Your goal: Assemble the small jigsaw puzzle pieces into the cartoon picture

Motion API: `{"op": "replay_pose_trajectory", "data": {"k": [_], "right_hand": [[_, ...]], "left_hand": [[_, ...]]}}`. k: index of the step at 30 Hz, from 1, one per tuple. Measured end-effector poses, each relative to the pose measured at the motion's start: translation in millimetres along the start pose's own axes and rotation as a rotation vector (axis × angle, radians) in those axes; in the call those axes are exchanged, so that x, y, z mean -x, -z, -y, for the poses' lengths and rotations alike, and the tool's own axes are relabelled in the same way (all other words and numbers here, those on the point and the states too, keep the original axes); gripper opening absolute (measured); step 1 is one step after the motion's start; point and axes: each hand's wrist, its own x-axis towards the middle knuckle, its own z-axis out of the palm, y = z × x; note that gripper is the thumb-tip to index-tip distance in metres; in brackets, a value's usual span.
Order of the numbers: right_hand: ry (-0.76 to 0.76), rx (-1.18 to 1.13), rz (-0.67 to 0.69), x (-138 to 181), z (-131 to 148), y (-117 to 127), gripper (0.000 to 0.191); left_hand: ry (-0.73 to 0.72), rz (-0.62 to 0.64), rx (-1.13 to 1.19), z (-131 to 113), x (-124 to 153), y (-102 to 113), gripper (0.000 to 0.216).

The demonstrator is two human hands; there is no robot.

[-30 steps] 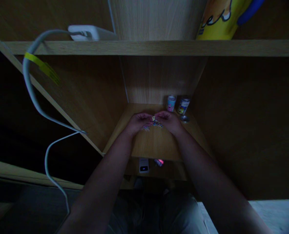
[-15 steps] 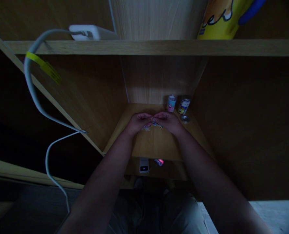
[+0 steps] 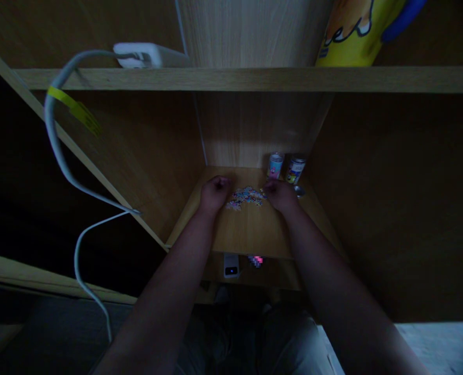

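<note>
Across one light-brown wooden shelf board (image 3: pixel 251 232), a loose heap of small multicoloured pieces (image 3: pixel 248 196) is spread, long axis sideways. At the heap's right end, nearer than its fellow, the right hand (image 3: pixel 280 195) is held curled; whether anything is pinched cannot be told. Just left of the heap, the left hand (image 3: pixel 215 194) is loosely curled, its grip unclear. Behind the heap's right end, two printed cylindrical cans (image 3: pixel 275 166) are seen.

On the brown wooden shelf (image 3: pixel 251 232), small flat multicoloured pieces (image 3: pixel 248 195) lie between the left hand (image 3: pixel 215 194) and right hand (image 3: pixel 281 195); behind the latter stand a blue-and-pink cylindrical can (image 3: pixel 275 166) and, rightward, a blue-and-yellow cylindrical can (image 3: pixel 295 171).
</note>
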Motion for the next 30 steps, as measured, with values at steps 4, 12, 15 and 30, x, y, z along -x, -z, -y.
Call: {"op": "replay_pose_trajectory", "data": {"k": [4,12,15,30], "right_hand": [[-0.035,0.183,0.000,4.3,2.7,7.2,0.019],[-0.097,0.335,0.039,7.9,7.0,11.1,0.024],[-0.114,0.352,0.031,8.6,3.0,10.1,0.024],[0.320,0.119,0.053,2.4,2.8,-5.4,0.021]], "left_hand": [[-0.003,0.038,-0.064,3.6,0.8,0.2,0.017],[-0.046,0.172,-0.105,6.9,4.1,-3.9,0.020],[-0.062,0.179,-0.120,8.5,3.2,-3.4,0.020],[-0.163,0.350,-0.187,7.2,4.6,-6.3,0.026]]}}
